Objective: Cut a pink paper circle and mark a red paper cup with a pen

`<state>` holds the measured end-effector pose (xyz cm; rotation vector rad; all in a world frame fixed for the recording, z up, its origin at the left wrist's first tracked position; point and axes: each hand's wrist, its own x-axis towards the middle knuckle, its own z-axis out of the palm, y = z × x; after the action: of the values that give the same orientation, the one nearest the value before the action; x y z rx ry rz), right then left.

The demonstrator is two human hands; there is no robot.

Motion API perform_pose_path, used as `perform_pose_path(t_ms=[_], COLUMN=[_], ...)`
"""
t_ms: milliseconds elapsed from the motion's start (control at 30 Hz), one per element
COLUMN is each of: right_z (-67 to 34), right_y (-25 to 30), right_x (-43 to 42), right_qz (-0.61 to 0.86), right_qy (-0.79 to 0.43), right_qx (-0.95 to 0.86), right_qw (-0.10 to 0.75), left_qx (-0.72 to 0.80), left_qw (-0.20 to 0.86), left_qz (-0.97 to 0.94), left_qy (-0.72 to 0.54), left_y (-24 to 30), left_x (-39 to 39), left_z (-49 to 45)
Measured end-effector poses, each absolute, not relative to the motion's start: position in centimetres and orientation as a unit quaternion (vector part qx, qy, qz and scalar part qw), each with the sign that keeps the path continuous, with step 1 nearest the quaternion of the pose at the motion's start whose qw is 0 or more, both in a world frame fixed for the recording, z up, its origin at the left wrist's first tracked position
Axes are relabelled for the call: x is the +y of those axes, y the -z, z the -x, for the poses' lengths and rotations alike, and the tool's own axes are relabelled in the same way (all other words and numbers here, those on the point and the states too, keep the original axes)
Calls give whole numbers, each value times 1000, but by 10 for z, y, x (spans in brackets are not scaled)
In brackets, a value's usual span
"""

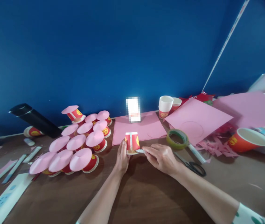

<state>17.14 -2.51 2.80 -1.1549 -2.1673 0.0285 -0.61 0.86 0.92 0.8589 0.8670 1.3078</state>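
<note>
My left hand (122, 157) grips a red paper cup (132, 142) from its left side. The cup stands upside down, with a white band and gold print on it. My right hand (161, 157) is closed in a pinch at the cup's lower right rim, on a small white thing (140, 151) whose kind I cannot make out. Left of my hands stand several upturned red cups (91, 163), topped with pink paper cones (80, 159). Behind the held cup, pink paper sheets (123, 132) lie flat against the wall.
Right of my hands lie a roll of tape (177, 139), black scissors (196, 168), a white tube (197, 153) and pink paper scraps (216, 146). An orange cup (248, 140) leans there. White cups (165, 102) stand near the wall. Left are a black bottle (36, 119) and a power strip (8, 199).
</note>
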Motion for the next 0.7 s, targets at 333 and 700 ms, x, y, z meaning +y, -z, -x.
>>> perform_pose_path(t_ms=[333,700], right_z=[-172,-172], right_y=[-26,-28], right_x=[-24,-25], right_qz=[446,446], right_qy=[4,7], right_qx=[-831,-831], right_qw=[333,332], left_qx=[442,458], left_qw=[552,534], left_qz=[-425,-434], left_qy=[-565,-562], left_y=[-9,-6], left_x=[9,9], left_z=[8,9])
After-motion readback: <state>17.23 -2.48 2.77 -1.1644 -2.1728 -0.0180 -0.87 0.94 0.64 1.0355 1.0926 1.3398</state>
